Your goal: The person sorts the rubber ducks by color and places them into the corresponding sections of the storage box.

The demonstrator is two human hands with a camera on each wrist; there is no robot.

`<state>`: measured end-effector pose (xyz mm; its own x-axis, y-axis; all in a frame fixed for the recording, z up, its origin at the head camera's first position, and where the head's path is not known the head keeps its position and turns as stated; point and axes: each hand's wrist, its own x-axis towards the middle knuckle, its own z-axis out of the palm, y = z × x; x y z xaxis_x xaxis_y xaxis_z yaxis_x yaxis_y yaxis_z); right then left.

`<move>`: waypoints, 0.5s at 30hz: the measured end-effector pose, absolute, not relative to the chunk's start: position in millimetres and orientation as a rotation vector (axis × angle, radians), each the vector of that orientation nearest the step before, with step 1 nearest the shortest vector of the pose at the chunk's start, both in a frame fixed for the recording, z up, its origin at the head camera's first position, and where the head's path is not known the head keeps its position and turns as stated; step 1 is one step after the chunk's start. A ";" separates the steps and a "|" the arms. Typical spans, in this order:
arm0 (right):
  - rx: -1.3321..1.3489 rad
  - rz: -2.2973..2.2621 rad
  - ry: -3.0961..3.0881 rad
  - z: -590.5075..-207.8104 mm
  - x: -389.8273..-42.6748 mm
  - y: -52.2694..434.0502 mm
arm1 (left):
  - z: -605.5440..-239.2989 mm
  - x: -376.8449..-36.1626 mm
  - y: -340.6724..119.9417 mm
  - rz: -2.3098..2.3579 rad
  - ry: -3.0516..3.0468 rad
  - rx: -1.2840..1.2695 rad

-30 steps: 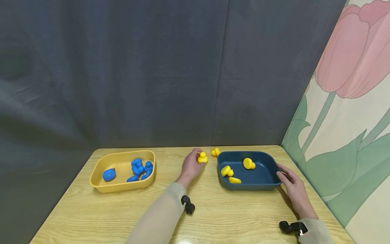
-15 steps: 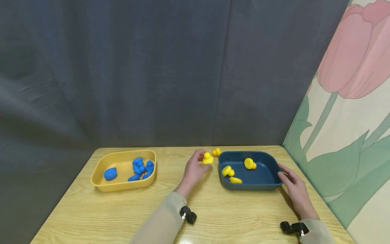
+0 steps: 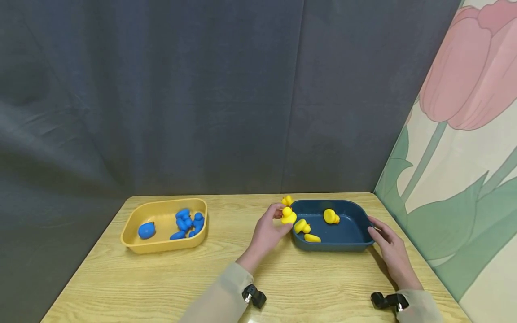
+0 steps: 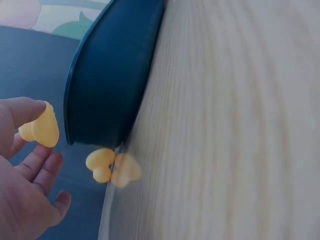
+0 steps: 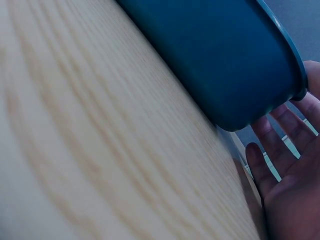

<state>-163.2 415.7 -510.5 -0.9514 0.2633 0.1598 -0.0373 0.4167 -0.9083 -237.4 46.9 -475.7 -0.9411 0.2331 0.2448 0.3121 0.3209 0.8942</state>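
Note:
A yellow rubber duck is pinched between the thumb and fingers of my left hand, off the table at the left rim of the dark blue bin. In the left wrist view the same duck appears beside the bin wall. My right hand holds the bin's right end, thumb at the rim and fingers along the outer wall, as the right wrist view shows. Inside the bin lie yellow ducks: one toward the back, another at the left and one near the front wall.
One more yellow duck lies on the wooden table behind the bin's left corner. A yellow bin with several blue ducks stands at the left. A dark curtain hangs behind, and a tulip-printed wall borders the right.
My left hand has lifted the yellow duck off the table and carried it right to the dark blue bin's left rim. The right hand stays at the bin's right end.

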 end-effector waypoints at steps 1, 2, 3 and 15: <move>-0.194 1.546 -2.399 -510.4 -163.2 415.6 | -475.3 -235.6 48.3 -1.712 -2.492 -0.528; -0.192 1.544 -2.400 -510.4 -163.2 415.6 | -474.2 -233.7 49.7 -1.716 -2.494 -0.533; -0.191 1.542 -2.401 -510.4 -163.3 415.6 | -473.4 -231.8 51.0 -1.719 -2.496 -0.540; -0.200 1.537 -2.409 -513.2 -165.1 418.1 | -467.4 -222.6 68.2 -1.687 -2.522 -0.607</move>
<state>-165.1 418.1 -513.2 -0.9524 0.2619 0.1559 -0.0310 0.4256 -0.9044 -222.6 68.2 -467.4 -0.9219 0.2939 0.2524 0.3455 0.3291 0.8788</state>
